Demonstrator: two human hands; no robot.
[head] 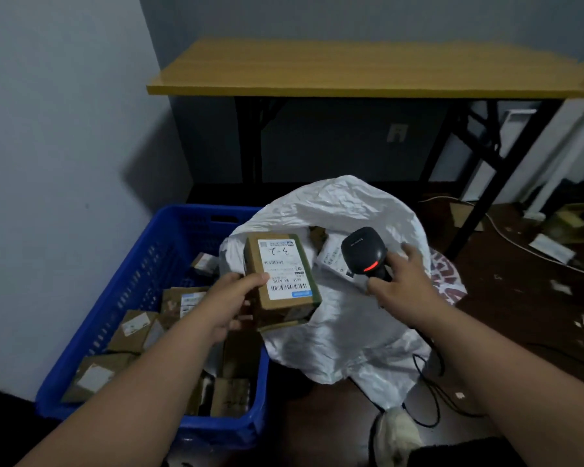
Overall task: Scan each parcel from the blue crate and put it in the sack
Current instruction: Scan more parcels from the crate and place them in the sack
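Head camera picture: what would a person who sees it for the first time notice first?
The cardboard parcel in the middle stands out, gripped by the left hand over the mouth of the white sack, white label up. Just to its right, the right hand holds a black scanner showing a red light. The blue crate at lower left holds more parcels.

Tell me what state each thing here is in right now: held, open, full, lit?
Left hand: grips the parcel.
Parcel: held label-up over the sack's mouth.
Right hand: holds the scanner.
Scanner: red light on, beside the parcel.
Sack: open, parcels already inside.
Blue crate: still holds many parcels.
Table: standing against the wall.
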